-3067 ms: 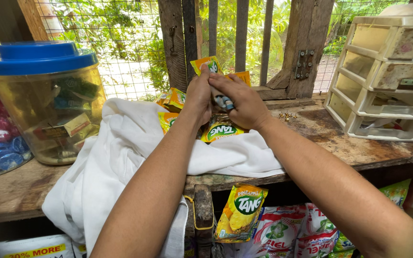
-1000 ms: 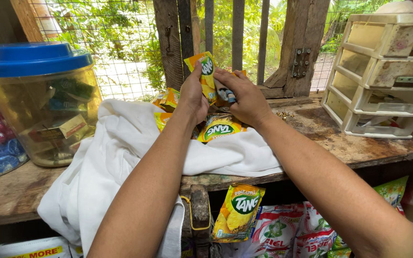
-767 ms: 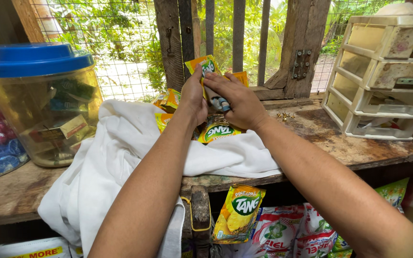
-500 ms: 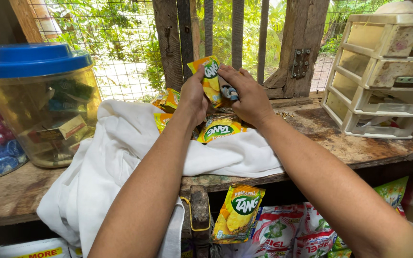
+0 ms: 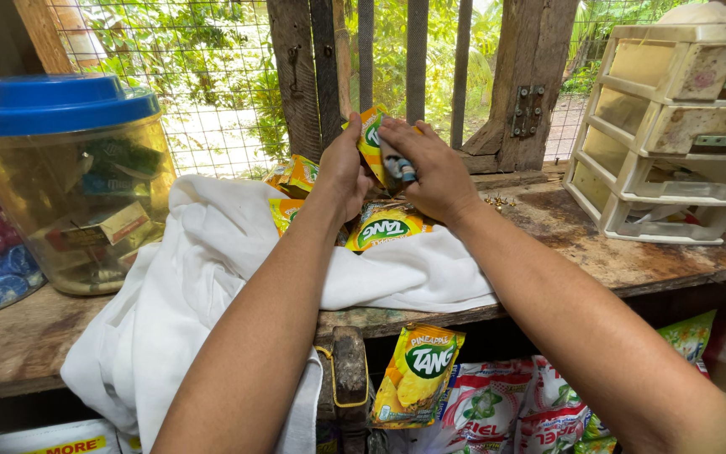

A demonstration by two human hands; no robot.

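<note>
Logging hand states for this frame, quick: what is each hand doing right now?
Left hand: closed on the yellow drink-mix sachet, held upright.
Right hand: closed on the same sachet, with a small dark object under its fingers.

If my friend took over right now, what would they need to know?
Left hand: holds a yellow sachet upright.
Right hand: fingers on the same sachet, with a small dark thing against it; I cannot tell what.
More sachets lie on the white cloth on the wooden counter. One hangs below the edge.
Done and left: the sachet is up in both hands, not yet set down.
</note>
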